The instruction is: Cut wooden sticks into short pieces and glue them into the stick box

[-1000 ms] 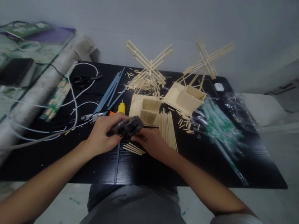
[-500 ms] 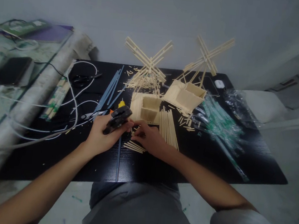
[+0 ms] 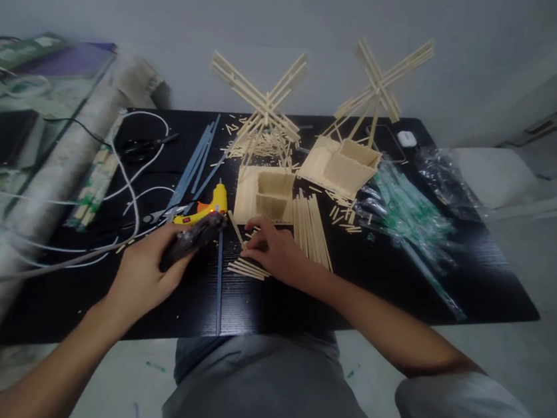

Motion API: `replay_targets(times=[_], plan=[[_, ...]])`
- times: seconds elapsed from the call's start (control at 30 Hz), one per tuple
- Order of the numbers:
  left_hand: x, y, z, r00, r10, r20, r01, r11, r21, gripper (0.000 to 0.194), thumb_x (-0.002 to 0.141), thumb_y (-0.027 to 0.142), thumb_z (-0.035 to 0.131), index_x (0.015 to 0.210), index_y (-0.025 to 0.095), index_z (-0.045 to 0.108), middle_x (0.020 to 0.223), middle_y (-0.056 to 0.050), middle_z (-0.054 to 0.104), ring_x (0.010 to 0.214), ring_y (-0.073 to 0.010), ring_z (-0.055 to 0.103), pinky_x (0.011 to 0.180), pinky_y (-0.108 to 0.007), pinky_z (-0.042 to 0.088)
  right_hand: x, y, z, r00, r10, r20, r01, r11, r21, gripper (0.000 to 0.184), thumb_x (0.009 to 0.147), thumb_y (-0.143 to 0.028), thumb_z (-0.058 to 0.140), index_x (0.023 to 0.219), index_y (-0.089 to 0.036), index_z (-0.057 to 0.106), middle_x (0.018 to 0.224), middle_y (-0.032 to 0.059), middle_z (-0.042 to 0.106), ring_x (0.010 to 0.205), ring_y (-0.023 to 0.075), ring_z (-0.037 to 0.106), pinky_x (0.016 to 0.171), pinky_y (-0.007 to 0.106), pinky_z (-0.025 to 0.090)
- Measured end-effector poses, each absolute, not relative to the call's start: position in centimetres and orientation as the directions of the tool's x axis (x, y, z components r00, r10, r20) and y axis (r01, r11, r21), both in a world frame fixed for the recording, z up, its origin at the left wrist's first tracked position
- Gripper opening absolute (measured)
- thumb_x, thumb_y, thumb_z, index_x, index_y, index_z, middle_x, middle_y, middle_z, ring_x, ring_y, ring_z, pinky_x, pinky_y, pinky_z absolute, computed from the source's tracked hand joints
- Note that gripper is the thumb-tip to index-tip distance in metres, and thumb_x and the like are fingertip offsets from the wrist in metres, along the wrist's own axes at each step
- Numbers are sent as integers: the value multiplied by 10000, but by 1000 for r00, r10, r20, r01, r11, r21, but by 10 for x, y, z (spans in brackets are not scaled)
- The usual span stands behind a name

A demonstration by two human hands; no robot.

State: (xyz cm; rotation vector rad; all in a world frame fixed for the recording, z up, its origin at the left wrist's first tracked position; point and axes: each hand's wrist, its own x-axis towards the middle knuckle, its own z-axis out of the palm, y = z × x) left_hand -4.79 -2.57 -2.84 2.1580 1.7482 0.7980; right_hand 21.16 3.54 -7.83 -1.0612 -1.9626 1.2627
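My left hand is closed around a chunky black object whose kind I cannot make out. Just beyond it lies a yellow glue gun, nozzle pointing away from me. Fingers of my right hand are pinched at the end of a thin wooden stick, which slants up and left. Short cut sticks lie under that hand. Directly ahead stands a wooden windmill model with an open box on its base and crossed stick blades.
A second windmill model stands behind to the right. Long sticks lie beside my right hand. Blue-grey strips and a looping white cable are on the left. Clear and green plastic packaging covers the right side.
My left hand has moved left and toward me with the black object, away from my right hand. More of the yellow glue gun shows. The view has shifted slightly.
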Motion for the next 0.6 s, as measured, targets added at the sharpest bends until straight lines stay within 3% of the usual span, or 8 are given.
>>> replay_targets(times=[0.17, 0.23, 0.6], plan=[[-49, -35, -29, 169, 977, 130, 982, -178, 65, 409, 942, 369, 505, 1259, 126, 592, 1066, -194, 692, 926, -383, 672, 786, -449, 488, 212, 35, -78, -526, 850, 41, 288, 223, -931, 446, 840, -144, 802, 1177, -231, 523, 839, -21, 777, 812, 171, 757, 830, 305, 546], [-45, -35, -25, 197, 976, 92, 980, -193, -47, 445, 953, 368, 485, 1295, 97, 572, 1072, -213, 676, 929, -401, 658, 793, -477, 487, 212, 35, -78, -527, 848, 47, 287, 230, -930, 450, 840, -145, 802, 1182, -230, 522, 838, -24, 773, 816, 172, 755, 835, 309, 542], [-23, -29, -21, 368, 928, 60, 914, -349, -207, 431, 944, 294, 536, 1312, 73, 573, 1116, -200, 669, 1019, -382, 649, 905, -471, 493, 214, 36, -69, -565, 823, 61, 390, 331, -859, 365, 886, -110, 700, 1193, -215, 535, 898, -4, 721, 809, 189, 712, 788, 288, 479]])
